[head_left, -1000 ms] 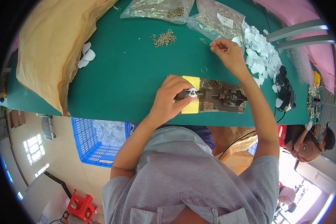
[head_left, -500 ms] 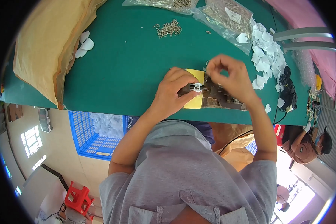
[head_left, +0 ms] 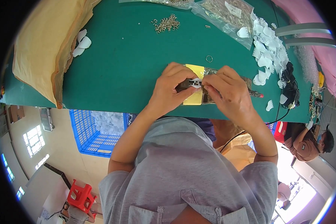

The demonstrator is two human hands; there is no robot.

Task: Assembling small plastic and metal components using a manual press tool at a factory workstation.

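Tan sack [head_left: 48,48] lies well L of the jig [head_left: 210,70], w/ a few loose white pcs [head_left: 82,44] between, all on the green desk [head_left: 112,74]. My L hand [head_left: 168,87] is at the jig's L end. Beyond the jig, a bit L: pile of tiny metal bits [head_left: 167,24]. The small white part [head_left: 195,83] sits over the jig's yellow plate [head_left: 192,99], pinched btwn my L thumb & fingers. Thin ring [head_left: 209,58] just beyond the jig. Changed: my R hand [head_left: 231,89] was out past the jig, now it's in at the white part, fingers bunched; can't tell if they're pinching anything. Means, I'd judge, both hands are on the one pc, i.e. reaching's over for now. Well R of the jig: heap of toothed white pcs [head_left: 267,44], then black cable [head_left: 289,84].
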